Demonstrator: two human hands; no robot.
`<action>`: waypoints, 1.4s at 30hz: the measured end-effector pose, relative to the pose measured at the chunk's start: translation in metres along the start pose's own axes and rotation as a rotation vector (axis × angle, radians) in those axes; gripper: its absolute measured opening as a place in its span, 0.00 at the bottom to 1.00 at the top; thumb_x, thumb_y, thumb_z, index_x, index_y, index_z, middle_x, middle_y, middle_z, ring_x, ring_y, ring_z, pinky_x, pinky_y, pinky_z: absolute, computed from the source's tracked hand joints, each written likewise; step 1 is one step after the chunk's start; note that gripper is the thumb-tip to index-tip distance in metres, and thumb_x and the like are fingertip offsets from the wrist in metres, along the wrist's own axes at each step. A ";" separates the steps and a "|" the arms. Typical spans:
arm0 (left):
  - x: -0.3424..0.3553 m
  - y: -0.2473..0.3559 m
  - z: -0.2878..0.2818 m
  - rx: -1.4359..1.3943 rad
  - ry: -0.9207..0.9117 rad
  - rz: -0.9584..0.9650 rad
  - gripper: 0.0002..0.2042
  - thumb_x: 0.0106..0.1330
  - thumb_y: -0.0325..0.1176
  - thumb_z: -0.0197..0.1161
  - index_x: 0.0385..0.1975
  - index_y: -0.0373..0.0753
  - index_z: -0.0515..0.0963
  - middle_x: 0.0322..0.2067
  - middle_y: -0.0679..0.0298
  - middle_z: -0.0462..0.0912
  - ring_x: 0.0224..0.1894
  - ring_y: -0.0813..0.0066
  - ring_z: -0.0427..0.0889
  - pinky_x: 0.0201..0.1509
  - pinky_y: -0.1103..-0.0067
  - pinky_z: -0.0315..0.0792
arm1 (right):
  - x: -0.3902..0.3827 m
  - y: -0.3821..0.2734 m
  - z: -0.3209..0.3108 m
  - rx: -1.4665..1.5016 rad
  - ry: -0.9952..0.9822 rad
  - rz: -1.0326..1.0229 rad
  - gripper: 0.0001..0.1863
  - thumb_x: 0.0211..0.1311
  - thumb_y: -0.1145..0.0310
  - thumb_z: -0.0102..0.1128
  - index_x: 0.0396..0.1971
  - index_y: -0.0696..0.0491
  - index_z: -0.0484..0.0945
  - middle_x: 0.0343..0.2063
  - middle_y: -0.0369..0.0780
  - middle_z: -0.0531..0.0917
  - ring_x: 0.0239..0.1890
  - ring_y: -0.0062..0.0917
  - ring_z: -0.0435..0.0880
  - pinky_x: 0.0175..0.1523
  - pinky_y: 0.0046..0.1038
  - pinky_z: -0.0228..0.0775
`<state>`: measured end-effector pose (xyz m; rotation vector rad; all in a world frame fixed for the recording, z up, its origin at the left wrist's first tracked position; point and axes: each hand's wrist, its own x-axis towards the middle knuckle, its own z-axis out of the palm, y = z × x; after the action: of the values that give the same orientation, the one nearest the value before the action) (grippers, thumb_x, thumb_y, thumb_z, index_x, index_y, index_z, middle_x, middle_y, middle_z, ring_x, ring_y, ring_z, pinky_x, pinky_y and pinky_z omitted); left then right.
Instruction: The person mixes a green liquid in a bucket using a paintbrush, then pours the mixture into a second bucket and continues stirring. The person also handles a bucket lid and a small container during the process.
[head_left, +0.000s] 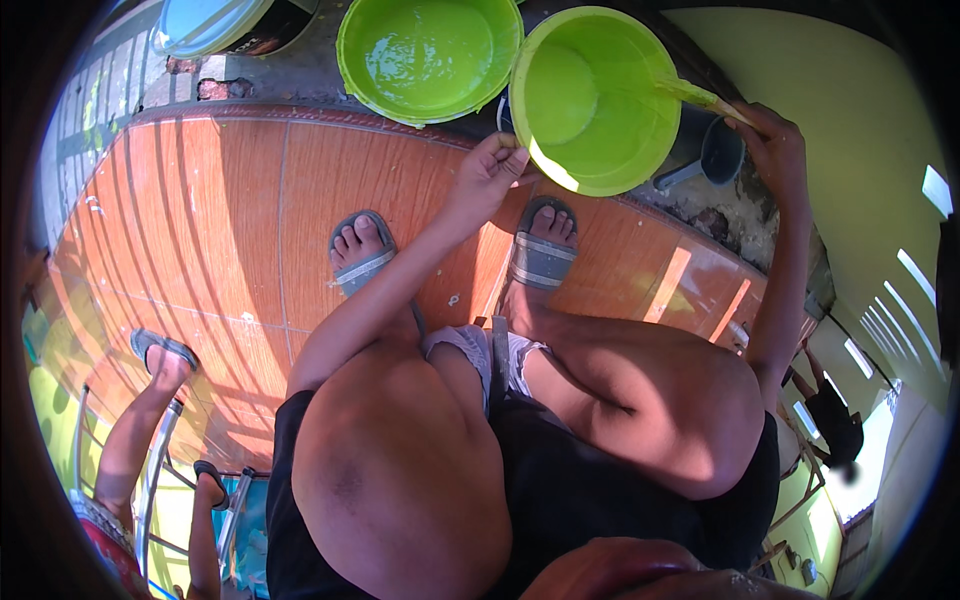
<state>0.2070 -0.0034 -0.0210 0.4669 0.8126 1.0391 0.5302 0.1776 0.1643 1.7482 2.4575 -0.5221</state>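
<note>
The person sits low over an orange tiled floor [230,220], feet in grey sandals. The left hand [490,170] is clamped on the near rim of a green bucket [590,100], which it holds tilted toward the body, above the floor edge and between the two feet's line. The bucket holds green paint. The right hand [775,145] is closed around the handle of a paint-coated stirring stick [700,95] that enters the bucket over its right rim. A second green bucket [425,55], also with paint, stands just beside it to the left, and a dark mug [715,150] sits behind, near the right hand.

Judgement: stirring goes best with the tilt kept shallow, the left grip firm on the rim, and the stick swept along the bottom and wall without lifting clear. Paint could slop over the low rim onto the tiles.
</note>
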 end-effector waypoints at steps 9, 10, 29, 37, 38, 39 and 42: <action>-0.002 0.004 0.002 0.009 0.004 0.002 0.11 0.76 0.39 0.55 0.49 0.39 0.73 0.44 0.68 0.82 0.45 0.84 0.78 0.46 0.84 0.71 | -0.017 0.028 -0.019 0.101 0.026 0.150 0.15 0.61 0.65 0.67 0.47 0.54 0.84 0.35 0.40 0.87 0.34 0.24 0.84 0.43 0.26 0.74; -0.002 0.004 0.002 -0.005 -0.005 0.016 0.11 0.76 0.39 0.55 0.49 0.39 0.73 0.44 0.68 0.82 0.45 0.84 0.78 0.45 0.84 0.71 | -0.016 0.027 -0.021 0.143 -0.009 0.160 0.16 0.62 0.63 0.67 0.47 0.55 0.84 0.34 0.40 0.87 0.34 0.23 0.83 0.43 0.25 0.73; 0.003 -0.002 -0.002 -0.125 -0.057 0.005 0.11 0.76 0.38 0.55 0.50 0.38 0.73 0.46 0.65 0.81 0.47 0.82 0.79 0.54 0.81 0.73 | 0.006 -0.005 -0.077 0.013 -0.281 0.258 0.19 0.65 0.57 0.61 0.38 0.62 0.84 0.26 0.38 0.83 0.30 0.16 0.76 0.39 0.24 0.68; 0.011 -0.011 -0.005 -0.158 -0.072 0.034 0.09 0.75 0.32 0.56 0.46 0.33 0.73 0.40 0.63 0.82 0.44 0.77 0.82 0.52 0.79 0.78 | 0.059 -0.188 -0.066 0.276 -0.435 -0.041 0.19 0.68 0.59 0.59 0.38 0.63 0.81 0.24 0.36 0.79 0.28 0.17 0.72 0.35 0.22 0.65; 0.011 -0.011 -0.006 -0.145 -0.074 0.026 0.09 0.75 0.32 0.56 0.46 0.33 0.73 0.40 0.63 0.82 0.44 0.77 0.82 0.51 0.79 0.78 | 0.070 -0.207 -0.049 0.285 -0.441 -0.158 0.19 0.68 0.59 0.58 0.38 0.64 0.81 0.24 0.39 0.81 0.27 0.18 0.73 0.36 0.24 0.67; 0.010 -0.010 -0.007 -0.133 -0.079 0.017 0.09 0.75 0.32 0.57 0.45 0.33 0.73 0.40 0.63 0.82 0.43 0.78 0.82 0.50 0.79 0.78 | 0.083 -0.224 -0.026 0.294 -0.426 -0.286 0.18 0.66 0.60 0.59 0.38 0.62 0.82 0.24 0.45 0.82 0.26 0.26 0.78 0.36 0.28 0.70; 0.011 -0.009 -0.008 -0.102 -0.092 0.029 0.09 0.74 0.33 0.57 0.45 0.33 0.73 0.38 0.63 0.82 0.41 0.79 0.81 0.48 0.80 0.77 | 0.118 -0.258 0.045 -0.243 -0.265 -0.408 0.16 0.64 0.59 0.58 0.36 0.57 0.85 0.28 0.51 0.84 0.31 0.44 0.84 0.38 0.38 0.76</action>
<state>0.2089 0.0024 -0.0362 0.4368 0.6700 1.0727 0.2443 0.1951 0.1503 1.0206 2.5547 -0.4263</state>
